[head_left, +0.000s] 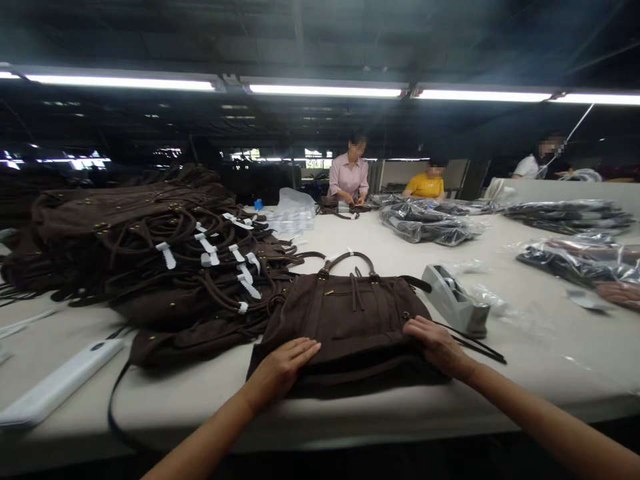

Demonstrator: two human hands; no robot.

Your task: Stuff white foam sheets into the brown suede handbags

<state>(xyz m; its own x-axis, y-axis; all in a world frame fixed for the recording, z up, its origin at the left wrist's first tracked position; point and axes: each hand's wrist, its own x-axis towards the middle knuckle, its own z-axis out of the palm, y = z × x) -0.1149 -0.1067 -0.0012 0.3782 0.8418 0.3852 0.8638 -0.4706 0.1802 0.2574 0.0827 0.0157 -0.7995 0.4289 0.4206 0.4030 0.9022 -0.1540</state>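
A dark brown handbag lies on the table before me, its bottom side towards me and its two rolled handles pointing away. My left hand rests on the bag's near left part, fingers stretched out flat. At the near right side, my right hand has its fingers bent around the bag's edge; the thumb is hidden. Thin dark straps stick out to the right beyond that hand. Just behind it stands a grey tape dispenser.
To the left rises a pile of brown handbags with white tags on their handles. A white power strip lies at front left. Plastic-wrapped bags lie at the back and right. A person in pink works across the table.
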